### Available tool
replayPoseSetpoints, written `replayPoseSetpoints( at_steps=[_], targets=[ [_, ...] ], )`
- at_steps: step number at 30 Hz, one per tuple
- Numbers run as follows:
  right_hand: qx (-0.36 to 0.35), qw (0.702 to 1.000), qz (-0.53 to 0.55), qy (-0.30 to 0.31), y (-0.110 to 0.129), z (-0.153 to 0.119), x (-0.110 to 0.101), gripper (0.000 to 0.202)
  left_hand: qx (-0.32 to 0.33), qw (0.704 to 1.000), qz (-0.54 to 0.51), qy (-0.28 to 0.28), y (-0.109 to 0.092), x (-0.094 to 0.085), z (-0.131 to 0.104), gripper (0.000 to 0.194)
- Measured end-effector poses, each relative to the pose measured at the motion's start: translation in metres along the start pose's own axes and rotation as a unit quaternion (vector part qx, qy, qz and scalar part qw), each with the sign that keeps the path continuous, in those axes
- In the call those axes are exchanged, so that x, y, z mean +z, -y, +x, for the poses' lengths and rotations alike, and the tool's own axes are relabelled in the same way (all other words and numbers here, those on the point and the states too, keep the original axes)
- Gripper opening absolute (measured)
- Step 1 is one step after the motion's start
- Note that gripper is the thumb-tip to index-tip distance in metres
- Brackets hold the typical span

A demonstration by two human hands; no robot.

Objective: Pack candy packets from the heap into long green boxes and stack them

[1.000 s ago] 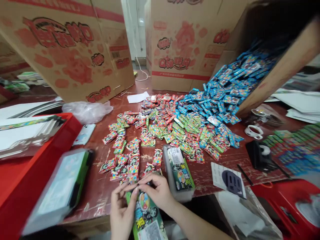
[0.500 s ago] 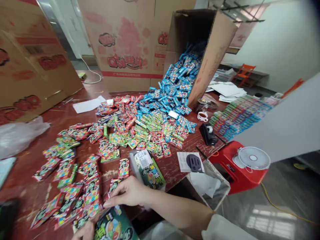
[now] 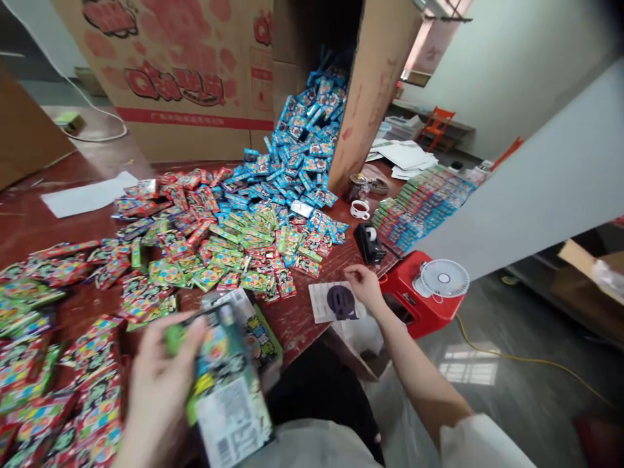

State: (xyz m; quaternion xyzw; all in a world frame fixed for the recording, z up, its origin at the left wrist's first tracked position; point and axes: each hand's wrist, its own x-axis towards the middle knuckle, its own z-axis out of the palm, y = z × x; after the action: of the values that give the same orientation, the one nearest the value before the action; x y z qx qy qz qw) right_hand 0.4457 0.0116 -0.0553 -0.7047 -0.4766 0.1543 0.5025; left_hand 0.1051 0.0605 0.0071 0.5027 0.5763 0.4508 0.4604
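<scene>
My left hand (image 3: 163, 377) is closed around the top of a green and black box (image 3: 227, 390) with a white label, tilted near the bottom centre. Behind it a second green box (image 3: 260, 335) lies at the table edge. My right hand (image 3: 361, 283) reaches out with its fingers slightly apart and nothing visible in them, beside a paper with a dark round print (image 3: 341, 302) and near a black tape dispenser (image 3: 369, 244). Piles of small red packets (image 3: 97, 390), green packets (image 3: 234, 240) and blue packets (image 3: 292, 175) cover much of the red table.
A large carton (image 3: 380, 84) lies on its side at the back, spilling blue packets. A white cup (image 3: 359, 209) and glass jar (image 3: 358, 186) stand beside it. To the right, a red stool (image 3: 439, 312) holds a white fan (image 3: 443, 278). White paper (image 3: 90, 195) lies at left.
The view has turned right. My right hand has left the packets and box and moved right, toward the tape dispenser. My left hand has raised the box, and its labelled side now shows.
</scene>
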Motion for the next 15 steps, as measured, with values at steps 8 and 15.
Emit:
replayPoseSetpoints(
  at_steps=[8,15],
  targets=[
    [-0.023,0.994,-0.018,0.102,-0.073,0.018,-0.033,0.002,-0.042,0.923,-0.092,0.371,0.030,0.195,-0.014,0.035],
    [-0.017,0.995,0.057,0.078,-0.084,0.016,-0.032,0.015,-0.081,0.923,-0.054,0.374,0.052,0.206,-0.019,0.034]
  ],
)
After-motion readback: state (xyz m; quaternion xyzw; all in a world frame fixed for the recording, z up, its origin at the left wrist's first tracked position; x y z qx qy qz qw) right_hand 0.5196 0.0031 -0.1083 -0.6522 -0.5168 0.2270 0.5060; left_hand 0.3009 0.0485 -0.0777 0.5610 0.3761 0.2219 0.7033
